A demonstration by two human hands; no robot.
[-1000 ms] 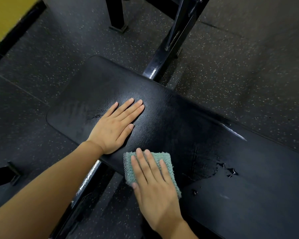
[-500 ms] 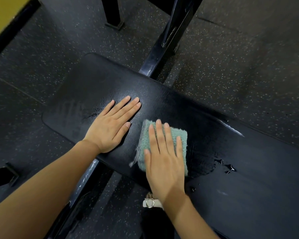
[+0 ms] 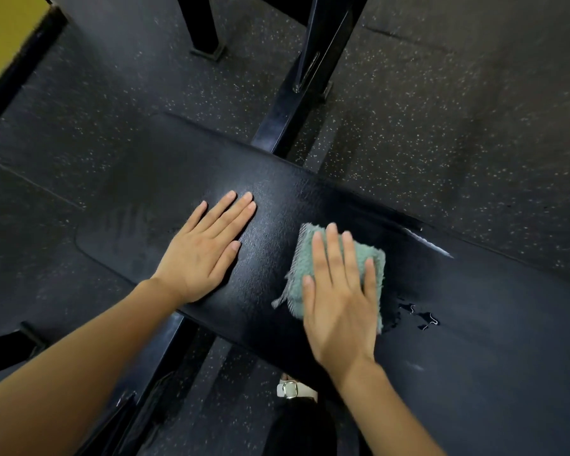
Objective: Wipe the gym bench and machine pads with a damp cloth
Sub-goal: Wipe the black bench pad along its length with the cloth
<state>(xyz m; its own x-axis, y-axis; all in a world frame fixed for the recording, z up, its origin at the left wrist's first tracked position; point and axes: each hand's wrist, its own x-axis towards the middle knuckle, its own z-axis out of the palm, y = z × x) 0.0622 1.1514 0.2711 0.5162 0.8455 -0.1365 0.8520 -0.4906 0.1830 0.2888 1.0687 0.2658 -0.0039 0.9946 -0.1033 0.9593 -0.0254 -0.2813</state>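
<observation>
Both my hands flat, fingers straight: left hand (image 3: 202,252) rests on bench pad (image 3: 270,232); right hand (image 3: 339,297) presses green cloth (image 3: 369,258) onto pad.

Fingernails trimmed short. Noted below the wrist of the right hand (image 3: 339,311): white footwear strap (image 3: 306,392), silver buckle (image 3: 288,390), dark trouser leg (image 3: 298,432).

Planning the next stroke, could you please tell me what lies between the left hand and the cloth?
Only bare bench pad lies between the left hand and the cloth, as the head view shows.
</observation>
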